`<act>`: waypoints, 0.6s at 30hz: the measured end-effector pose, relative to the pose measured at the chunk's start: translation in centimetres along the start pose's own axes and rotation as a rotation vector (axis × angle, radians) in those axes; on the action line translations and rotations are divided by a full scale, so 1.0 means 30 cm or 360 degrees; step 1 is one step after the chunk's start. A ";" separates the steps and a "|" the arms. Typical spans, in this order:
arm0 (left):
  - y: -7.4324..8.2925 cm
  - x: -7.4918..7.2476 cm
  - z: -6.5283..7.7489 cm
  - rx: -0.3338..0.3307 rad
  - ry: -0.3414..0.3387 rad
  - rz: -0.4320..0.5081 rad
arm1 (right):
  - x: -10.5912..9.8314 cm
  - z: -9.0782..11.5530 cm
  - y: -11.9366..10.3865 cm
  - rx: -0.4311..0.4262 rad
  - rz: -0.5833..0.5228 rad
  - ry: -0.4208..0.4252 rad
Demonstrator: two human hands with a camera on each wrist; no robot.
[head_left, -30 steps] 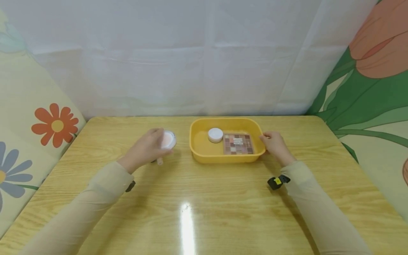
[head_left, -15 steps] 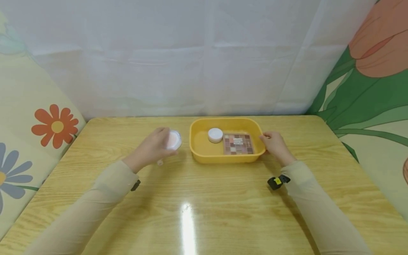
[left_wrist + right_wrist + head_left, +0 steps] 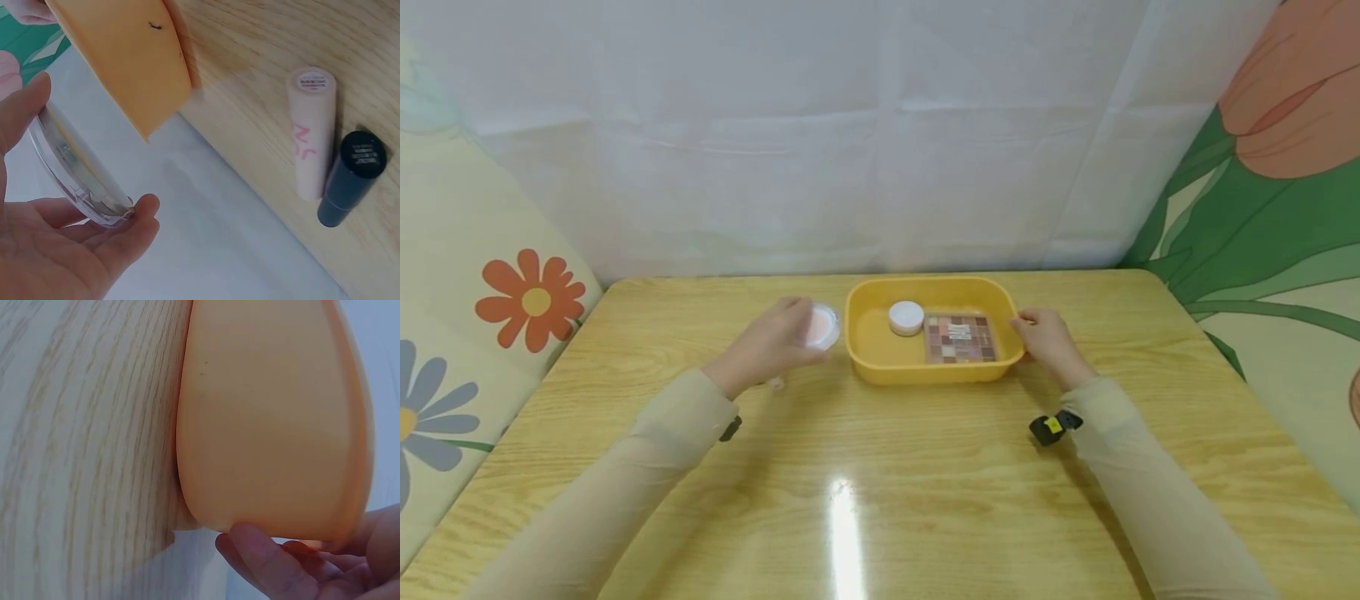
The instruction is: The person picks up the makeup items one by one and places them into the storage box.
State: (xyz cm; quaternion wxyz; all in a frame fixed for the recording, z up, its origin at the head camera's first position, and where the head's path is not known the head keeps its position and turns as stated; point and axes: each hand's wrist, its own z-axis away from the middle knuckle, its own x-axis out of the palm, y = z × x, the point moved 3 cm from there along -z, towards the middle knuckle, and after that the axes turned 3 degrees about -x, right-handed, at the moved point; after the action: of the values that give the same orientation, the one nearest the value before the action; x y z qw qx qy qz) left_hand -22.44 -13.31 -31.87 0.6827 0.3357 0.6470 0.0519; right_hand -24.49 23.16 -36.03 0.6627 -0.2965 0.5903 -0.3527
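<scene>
My left hand (image 3: 773, 337) grips a round, clear-cased powder compact (image 3: 822, 327) by its edges, thumb on one side and fingers on the other. In the left wrist view the compact (image 3: 78, 172) is tilted, close to the wall of the yellow plastic basin (image 3: 128, 56). The right hand (image 3: 1048, 340) pinches the right end of the basin (image 3: 925, 375); in the right wrist view its fingers (image 3: 269, 562) lie against that end wall. Inside the basin are a round white-lidded jar (image 3: 907, 318) on the left and a square eyeshadow palette (image 3: 959, 339) on the right.
Two small cosmetic tubes, one pale pink (image 3: 312, 134) and one dark with a black cap (image 3: 353, 178), lie on the wooden table (image 3: 925, 483) below my left hand. A white cloth (image 3: 850, 150) hangs behind the table's back edge.
My left hand has moved to the right with the compact, up to the basin's left rim. The right hand and the basin have stayed in place.
</scene>
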 end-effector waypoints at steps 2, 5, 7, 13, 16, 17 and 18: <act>0.007 0.002 -0.011 0.0005 -0.0008 -0.0024 | 0.002 -0.001 0.001 0.0000 0.0002 0.0002; 0.024 0.005 -0.027 0.0012 -0.0012 -0.0073 | 0.002 -0.003 0.001 -0.0001 0.0004 0.0001; 0.034 0.007 -0.036 0.0007 -0.0023 -0.0090 | 0.004 -0.004 0.001 0.0002 0.0008 -0.0007; 0.052 0.008 -0.054 -0.0020 -0.0062 -0.0137 | 0.006 -0.007 0.004 0.0008 0.0001 -0.0020; 0.058 0.009 -0.065 -0.0005 -0.0071 -0.0161 | 0.002 -0.006 0.005 -0.0008 0.0000 -0.0014; 0.059 0.010 -0.069 -0.0002 -0.0074 -0.0172 | 0.000 -0.006 0.005 -0.0013 0.0001 -0.0012; 0.060 0.011 -0.073 0.0004 -0.0076 -0.0184 | -0.001 -0.005 0.005 -0.0017 0.0001 -0.0009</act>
State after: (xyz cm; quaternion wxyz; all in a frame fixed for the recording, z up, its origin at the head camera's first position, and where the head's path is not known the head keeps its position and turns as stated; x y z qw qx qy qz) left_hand -23.74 -10.90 -31.08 0.6993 0.2997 0.6489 0.0037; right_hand -24.63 23.29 -36.16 0.6630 -0.3010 0.5903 -0.3485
